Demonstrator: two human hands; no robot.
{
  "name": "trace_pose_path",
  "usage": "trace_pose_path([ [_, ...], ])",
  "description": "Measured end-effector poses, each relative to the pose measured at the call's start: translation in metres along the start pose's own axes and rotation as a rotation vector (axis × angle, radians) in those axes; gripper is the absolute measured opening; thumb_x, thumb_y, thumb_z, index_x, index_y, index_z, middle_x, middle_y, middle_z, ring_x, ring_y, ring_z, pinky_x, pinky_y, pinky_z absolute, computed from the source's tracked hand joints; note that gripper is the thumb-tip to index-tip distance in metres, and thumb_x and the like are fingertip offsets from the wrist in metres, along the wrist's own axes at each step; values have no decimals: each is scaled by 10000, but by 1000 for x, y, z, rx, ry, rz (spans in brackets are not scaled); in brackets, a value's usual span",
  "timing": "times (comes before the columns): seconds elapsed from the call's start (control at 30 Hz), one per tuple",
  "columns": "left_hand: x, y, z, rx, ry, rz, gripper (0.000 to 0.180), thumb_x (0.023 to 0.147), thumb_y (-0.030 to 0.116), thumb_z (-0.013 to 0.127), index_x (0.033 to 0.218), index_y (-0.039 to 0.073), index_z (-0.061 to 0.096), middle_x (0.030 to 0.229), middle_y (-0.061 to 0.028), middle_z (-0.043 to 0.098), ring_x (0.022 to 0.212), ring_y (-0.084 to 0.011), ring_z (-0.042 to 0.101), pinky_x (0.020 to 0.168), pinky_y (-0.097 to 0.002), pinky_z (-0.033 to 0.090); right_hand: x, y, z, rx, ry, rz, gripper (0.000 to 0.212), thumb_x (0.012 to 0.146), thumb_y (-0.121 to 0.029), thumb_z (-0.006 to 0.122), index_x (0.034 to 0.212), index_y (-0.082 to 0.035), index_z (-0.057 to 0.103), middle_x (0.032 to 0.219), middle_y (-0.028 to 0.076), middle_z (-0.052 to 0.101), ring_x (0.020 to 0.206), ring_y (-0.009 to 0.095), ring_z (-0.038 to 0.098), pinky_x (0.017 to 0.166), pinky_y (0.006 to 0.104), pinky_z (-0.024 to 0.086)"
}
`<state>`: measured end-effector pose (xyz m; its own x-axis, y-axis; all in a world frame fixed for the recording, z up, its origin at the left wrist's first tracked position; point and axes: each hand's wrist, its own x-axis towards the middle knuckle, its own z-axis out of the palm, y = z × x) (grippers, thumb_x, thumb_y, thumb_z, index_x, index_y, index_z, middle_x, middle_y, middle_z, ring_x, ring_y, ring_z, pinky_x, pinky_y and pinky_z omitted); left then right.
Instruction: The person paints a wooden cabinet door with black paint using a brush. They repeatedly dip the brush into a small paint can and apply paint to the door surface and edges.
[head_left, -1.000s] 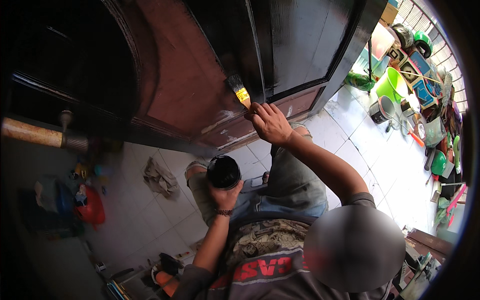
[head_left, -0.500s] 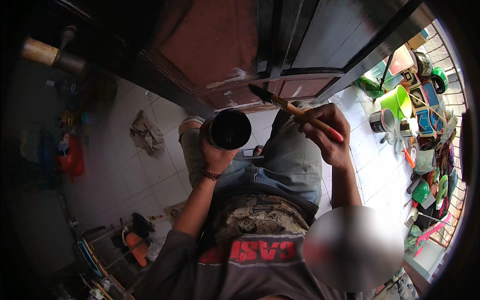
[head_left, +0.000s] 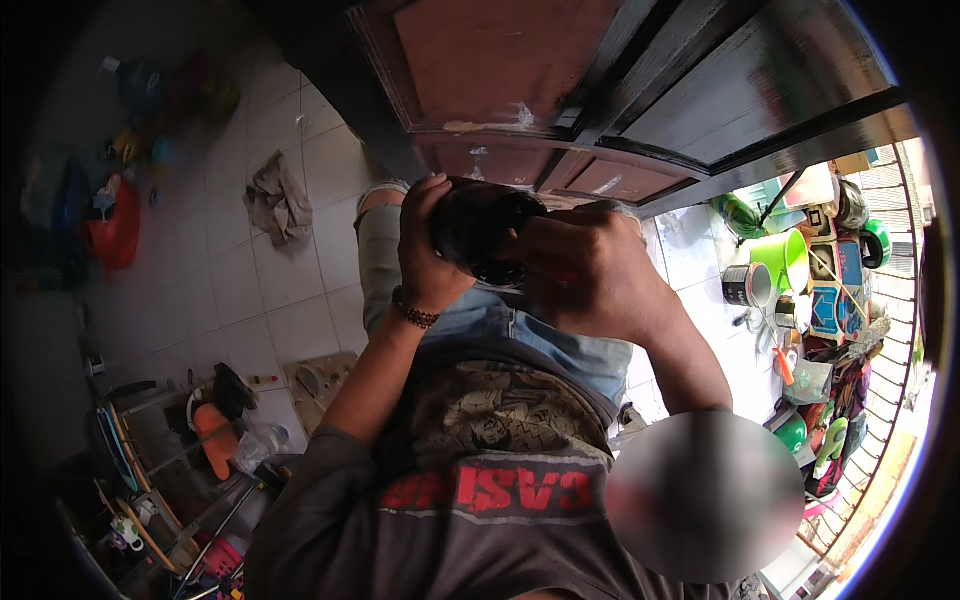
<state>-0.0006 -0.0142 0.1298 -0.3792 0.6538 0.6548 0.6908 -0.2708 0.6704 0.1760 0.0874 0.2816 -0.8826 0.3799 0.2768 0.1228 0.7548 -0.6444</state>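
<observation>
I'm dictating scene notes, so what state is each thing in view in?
Dark container: open, gripped by the left hand
Brush: mostly hidden in the right hand
Panelled door: partly black, partly reddish-brown
Cloth: crumpled on the floor tiles
Lime-green bucket: open-topped

- 2 hands, near centre: left hand (head_left: 428,268), right hand (head_left: 602,268)
- 1 pot (head_left: 458,222), centre
- 1 brush (head_left: 566,277), mostly hidden, centre
- 1 door (head_left: 605,125), 12 to 2 o'clock
- 4 visible panels (head_left: 500,60): 3 brown, 1 dark
- 1 rag (head_left: 280,202), 10 o'clock
- 1 lime bucket (head_left: 772,263), 3 o'clock
- 1 bracelet (head_left: 414,311), 9 o'clock
</observation>
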Motion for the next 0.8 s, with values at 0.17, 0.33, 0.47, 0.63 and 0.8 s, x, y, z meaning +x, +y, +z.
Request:
trace_pose_path([
  [0.17, -1, 0, -7, 28, 16, 30, 828, 669, 226, 892, 1351, 17, 471, 1380, -179, 515, 1294, -367, 505, 1096, -454, 411, 10, 2, 23, -104, -50, -26, 125, 656, -32, 668, 774, -71, 654, 659, 138, 653, 603, 358, 654, 540, 431, 515],
  [0.33, -6, -6, -11, 31, 25, 39, 815, 688, 226, 882, 1358, 19, 467, 1391, -184, 507, 1317, -384, 477, 1117, -477, 380, 18, -7, 10, -130, -126, -2, 215, 634, -13, 654, 824, -85, 723, 707, 109, 667, 621, 330, 661, 561, 391, 533],
  [0.47, -10, -9, -13, 37, 29, 54, 794, 697, 203, 870, 1358, 21, 468, 1394, -184, 505, 1323, -391, 468, 1121, -487, 368, 22, -18, -10, -62, -141, 41, 222, 606, 11, 625, 788, -66, 726, 718, 108, 681, 635, 312, 675, 569, 350, 532],
  [0.63, -12, -11, -15, 79, 5, 62, 786, 683, 153, 855, 1357, 27, 472, 1395, -184, 502, 1328, -401, 460, 1123, -494, 357, 22, -25, -28, -16, -167, 97, 248, 601, 22, 621, 797, -72, 740, 679, 123, 687, 631, 311, 687, 573, 381, 538],
  [0.8, -13, -10, -15, 81, 11, 56, 787, 667, 121, 851, 1354, 32, 478, 1392, -184, 505, 1325, -405, 462, 1119, -496, 358, 22, -29, -33, 34, -100, 120, 242, 592, 10, 637, 798, -65, 739, 687, 125, 686, 638, 290, 692, 565, 380, 532],
])
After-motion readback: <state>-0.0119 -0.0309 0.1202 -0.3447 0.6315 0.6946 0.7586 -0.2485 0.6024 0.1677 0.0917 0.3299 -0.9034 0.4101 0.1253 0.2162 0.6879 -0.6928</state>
